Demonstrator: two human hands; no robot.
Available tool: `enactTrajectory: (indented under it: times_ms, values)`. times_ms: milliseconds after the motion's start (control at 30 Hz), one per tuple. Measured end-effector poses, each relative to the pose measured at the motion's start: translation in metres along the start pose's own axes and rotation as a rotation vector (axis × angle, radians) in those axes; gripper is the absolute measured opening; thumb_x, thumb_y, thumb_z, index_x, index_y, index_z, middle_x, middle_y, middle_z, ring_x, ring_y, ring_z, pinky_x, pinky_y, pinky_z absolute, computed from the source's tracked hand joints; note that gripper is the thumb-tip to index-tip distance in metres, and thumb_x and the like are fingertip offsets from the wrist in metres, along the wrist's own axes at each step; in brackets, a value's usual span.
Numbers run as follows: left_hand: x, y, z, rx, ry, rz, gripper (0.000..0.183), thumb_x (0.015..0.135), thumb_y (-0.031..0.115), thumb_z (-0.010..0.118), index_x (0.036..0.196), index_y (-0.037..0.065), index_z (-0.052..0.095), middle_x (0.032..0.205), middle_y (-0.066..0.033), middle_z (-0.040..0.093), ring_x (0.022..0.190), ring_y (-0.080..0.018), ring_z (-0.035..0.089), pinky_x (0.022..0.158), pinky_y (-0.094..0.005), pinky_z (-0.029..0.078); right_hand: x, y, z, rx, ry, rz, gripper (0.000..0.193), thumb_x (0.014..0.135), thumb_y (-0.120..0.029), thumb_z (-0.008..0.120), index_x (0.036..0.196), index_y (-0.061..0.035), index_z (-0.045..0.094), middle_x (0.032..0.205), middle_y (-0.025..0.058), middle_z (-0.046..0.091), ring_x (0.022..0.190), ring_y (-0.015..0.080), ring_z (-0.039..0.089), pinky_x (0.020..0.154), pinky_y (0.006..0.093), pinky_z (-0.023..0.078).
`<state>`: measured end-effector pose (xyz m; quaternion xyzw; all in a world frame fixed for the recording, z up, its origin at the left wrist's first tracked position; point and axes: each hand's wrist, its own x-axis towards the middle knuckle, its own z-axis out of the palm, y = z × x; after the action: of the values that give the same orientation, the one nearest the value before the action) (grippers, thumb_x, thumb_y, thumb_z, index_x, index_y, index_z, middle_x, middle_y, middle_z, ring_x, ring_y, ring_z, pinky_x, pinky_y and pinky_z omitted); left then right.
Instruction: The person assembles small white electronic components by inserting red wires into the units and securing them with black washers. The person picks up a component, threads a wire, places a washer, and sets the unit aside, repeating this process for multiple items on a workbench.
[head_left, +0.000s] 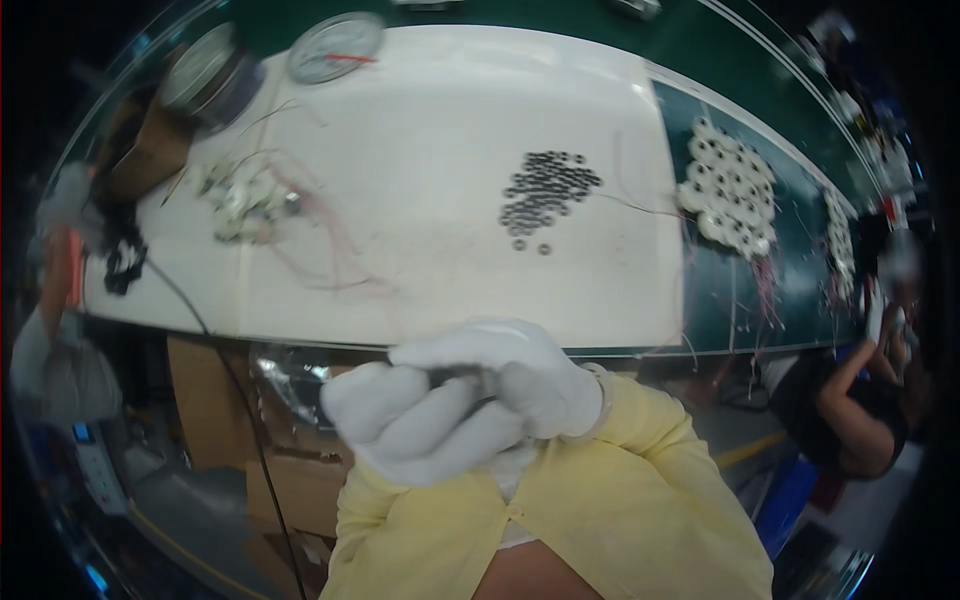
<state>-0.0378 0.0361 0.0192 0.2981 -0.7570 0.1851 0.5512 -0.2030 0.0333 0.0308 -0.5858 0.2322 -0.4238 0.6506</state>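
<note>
Both my hands wear white gloves and meet in front of my chest, just off the table's near edge. My left hand (405,425) is closed, its fingers curled. Pressed against it, my right hand (530,375) is closed as well, reaching over from the right. Between the fingers a small dark grey thing (442,376) shows in part; blur and the gloves hide its kind. Beyond my hands, several small dark rings (550,190) lie grouped on the white table mat (430,130). Left of them rests a loose heap of white parts (250,205) with thin red wires.
White round parts (730,185) with dark centres and wires stand packed on the green surface at right. A clear tub (210,80), a round lid (338,48) and a cardboard box (150,150) are at far left. A black cable (235,370) hangs down. Another person (860,400) sits right.
</note>
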Motion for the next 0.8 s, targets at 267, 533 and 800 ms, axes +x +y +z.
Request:
enactTrajectory:
  times_ms: [267, 533, 800]
  values:
    - [0.019, 0.004, 0.010, 0.001, -0.117, -0.300, 0.024, 0.097, 0.041, 0.059, 0.101, 0.021, 0.072, 0.100, -0.0048, 0.062, 0.095, -0.0279, 0.058, 0.085, -0.0383, 0.045, -0.017, -0.002, -0.002, 0.286, 0.278, 0.447, 0.054, 0.107, -0.048, 0.051, 0.112, 0.0036, 0.068, 0.091, 0.0053, 0.070, 0.080, 0.0127, 0.061, 0.071, 0.0257, 0.049]
    - [0.012, -0.092, 0.009, 0.352, -0.140, -0.425, 0.029, 0.092, 0.016, 0.072, 0.119, 0.008, 0.072, 0.106, -0.0108, 0.070, 0.095, -0.0314, 0.064, 0.085, -0.0435, 0.050, -0.042, -0.020, -0.054, 0.822, -0.227, 0.050, 0.050, 0.095, -0.049, 0.073, 0.104, -0.0009, 0.066, 0.074, 0.0037, 0.064, 0.060, 0.0142, 0.055, 0.055, 0.0316, 0.038]
    - [0.017, -0.164, 0.002, 0.701, -0.491, -0.308, 0.020, 0.091, 0.027, 0.073, 0.104, 0.014, 0.078, 0.098, -0.0080, 0.073, 0.089, -0.0283, 0.068, 0.073, -0.0398, 0.053, -0.065, -0.092, -0.124, 0.306, -0.768, 0.036, 0.049, 0.081, -0.033, 0.092, 0.108, 0.0011, 0.070, 0.084, 0.0066, 0.070, 0.059, 0.0275, 0.059, 0.056, 0.0376, 0.035]
